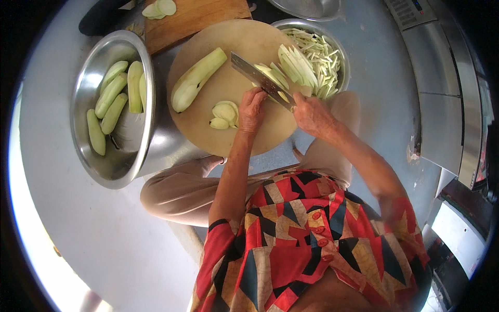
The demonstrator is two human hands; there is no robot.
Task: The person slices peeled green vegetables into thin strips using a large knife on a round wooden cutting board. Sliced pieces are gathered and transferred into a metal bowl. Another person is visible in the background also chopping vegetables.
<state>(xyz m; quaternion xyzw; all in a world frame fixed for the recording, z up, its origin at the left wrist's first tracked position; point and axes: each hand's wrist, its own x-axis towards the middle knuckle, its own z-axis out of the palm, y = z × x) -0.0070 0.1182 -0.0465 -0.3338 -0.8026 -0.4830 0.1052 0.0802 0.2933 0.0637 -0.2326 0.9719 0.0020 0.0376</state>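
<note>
My right hand (314, 113) grips the handle of a cleaver (259, 76), its broad blade slanting up and left over a round cutting board (210, 142). Close against the blade, my left hand (251, 111) has curled fingers on pale vegetable slices (269, 98), partly hidden by the hand and cleaver. More sliced pieces (269, 72) show beyond the blade. A stack of cut strips (298, 68) lies at the board's right edge. One long peeled pale-green vegetable (199, 80) rests whole on the left side. Several round end slices (225, 113) sit left of my left hand.
A metal bowl (341, 50) full of shredded vegetable stands beyond the board's right edge. At left, a large steel basin (130, 150) holds several peeled vegetables (111, 95). A rectangular wooden board (202, 9) with slices (160, 8) and another metal bowl (308, 7) lie farther away.
</note>
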